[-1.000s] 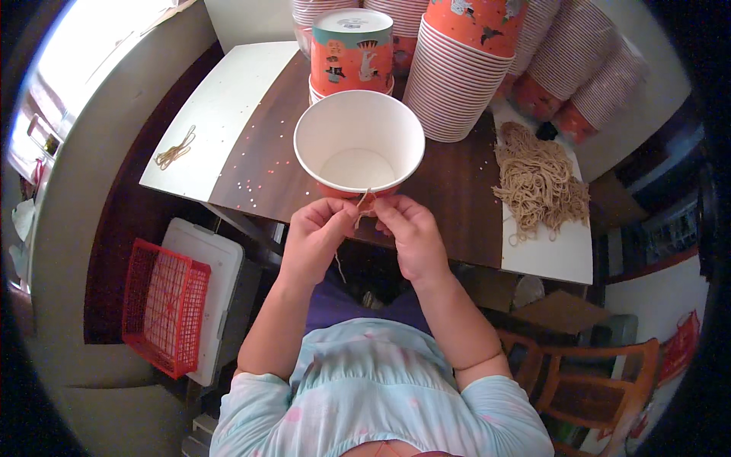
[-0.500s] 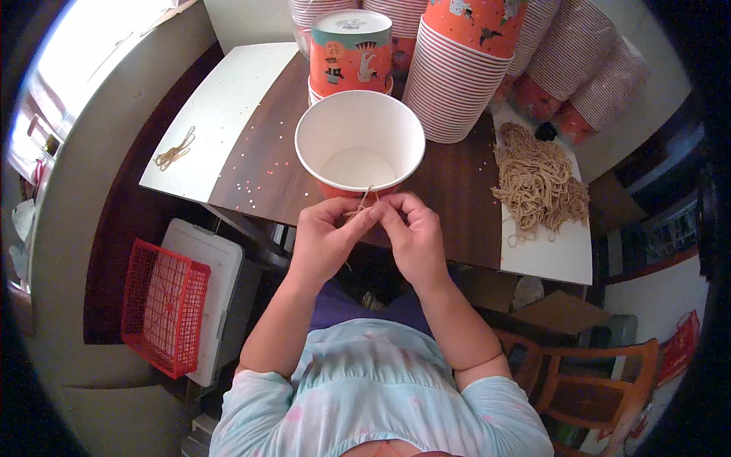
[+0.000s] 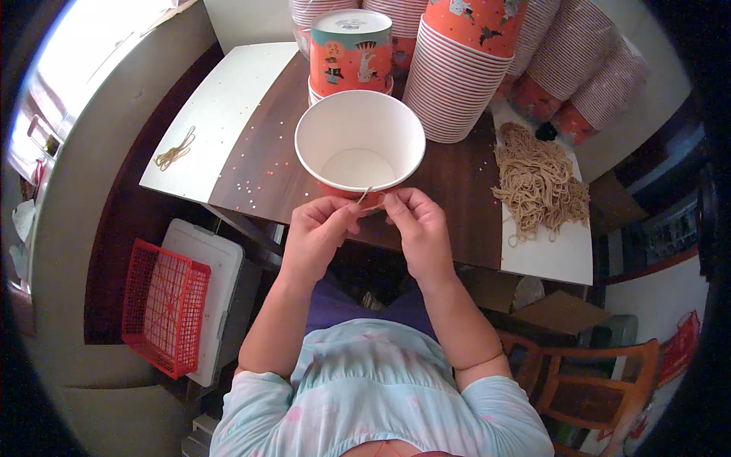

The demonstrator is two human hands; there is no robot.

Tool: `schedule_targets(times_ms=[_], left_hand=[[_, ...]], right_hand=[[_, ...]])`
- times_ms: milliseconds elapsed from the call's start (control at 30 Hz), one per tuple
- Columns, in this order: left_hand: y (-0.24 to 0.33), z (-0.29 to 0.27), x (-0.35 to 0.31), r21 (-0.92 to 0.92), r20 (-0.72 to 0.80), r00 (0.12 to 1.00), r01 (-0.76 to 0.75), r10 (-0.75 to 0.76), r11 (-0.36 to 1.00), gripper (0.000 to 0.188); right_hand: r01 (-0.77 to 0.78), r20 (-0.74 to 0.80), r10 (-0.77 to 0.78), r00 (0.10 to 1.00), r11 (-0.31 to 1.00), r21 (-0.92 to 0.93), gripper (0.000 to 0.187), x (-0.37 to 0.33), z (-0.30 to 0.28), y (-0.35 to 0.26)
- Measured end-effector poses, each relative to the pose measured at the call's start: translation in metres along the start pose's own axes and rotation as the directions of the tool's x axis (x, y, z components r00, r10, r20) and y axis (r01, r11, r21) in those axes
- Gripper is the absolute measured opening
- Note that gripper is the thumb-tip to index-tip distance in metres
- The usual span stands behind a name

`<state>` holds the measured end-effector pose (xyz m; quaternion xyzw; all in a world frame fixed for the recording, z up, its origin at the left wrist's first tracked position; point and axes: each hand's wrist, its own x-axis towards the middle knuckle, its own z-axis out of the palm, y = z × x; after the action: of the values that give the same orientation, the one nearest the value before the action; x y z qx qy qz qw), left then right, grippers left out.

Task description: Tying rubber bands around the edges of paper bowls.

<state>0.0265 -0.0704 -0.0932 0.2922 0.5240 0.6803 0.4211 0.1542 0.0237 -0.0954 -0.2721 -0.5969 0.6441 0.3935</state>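
A large paper bucket (image 3: 358, 145), white inside and orange outside, stands upright close to the table's front edge. Just in front of its near rim, a tan cord (image 3: 371, 206) runs between my two hands, and a short piece of it reaches up to the rim. My left hand (image 3: 324, 228) pinches the cord between thumb and fingers. On the other side my right hand (image 3: 415, 225) pinches it too, a small gap away. Where the cord passes on the bucket's near side is mostly hidden by my hands.
A tangled heap of tan cords (image 3: 539, 183) lies on the table's white right end; a small bundle (image 3: 175, 150) lies at the left. Behind the bucket stand an upturned orange bucket (image 3: 350, 57) and a tall stack (image 3: 457, 84). A red basket (image 3: 164, 308) is at lower left, a wooden chair (image 3: 601, 381) at lower right.
My hands, close together before, have moved apart, left hand leftward and right hand slightly rightward, with cord stretched between them. The bucket has stayed in place.
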Motion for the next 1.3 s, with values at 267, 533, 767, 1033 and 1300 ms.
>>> schedule_targets(times_ms=[267, 533, 767, 1033, 1300], left_hand=[[0.0, 0.003, -0.001, -0.031, -0.012, 1.0, 0.006, -0.007, 0.999, 0.016], [0.004, -0.002, 0.0, -0.162, 0.039, 0.997, 0.07, -0.064, 0.984, 0.019], [0.003, -0.002, -0.002, -0.131, 0.038, 0.995, 0.101, -0.097, 0.986, 0.019], [0.001, 0.006, -0.001, -0.03, 0.025, 0.999, -0.036, 0.037, 0.999, 0.023], [0.009, -0.001, -0.001, 0.168, 0.007, 1.0, 0.008, -0.01, 0.986, 0.023]], right_hand=[[-0.226, 0.231, 0.152, 0.961, 0.912, 0.342, 0.018, -0.011, 0.01, 0.009], [-0.085, 0.078, 0.066, 0.995, 0.955, 0.283, 0.01, -0.011, 0.018, 0.002], [-0.007, 0.043, -0.005, 0.999, 0.964, 0.265, 0.01, -0.006, 0.013, 0.014], [-0.025, 0.056, 0.022, 0.998, 0.999, 0.046, 0.007, -0.007, 0.011, 0.007], [0.156, 0.003, -0.157, 0.988, 0.982, -0.104, 0.009, -0.005, 0.006, 0.006]])
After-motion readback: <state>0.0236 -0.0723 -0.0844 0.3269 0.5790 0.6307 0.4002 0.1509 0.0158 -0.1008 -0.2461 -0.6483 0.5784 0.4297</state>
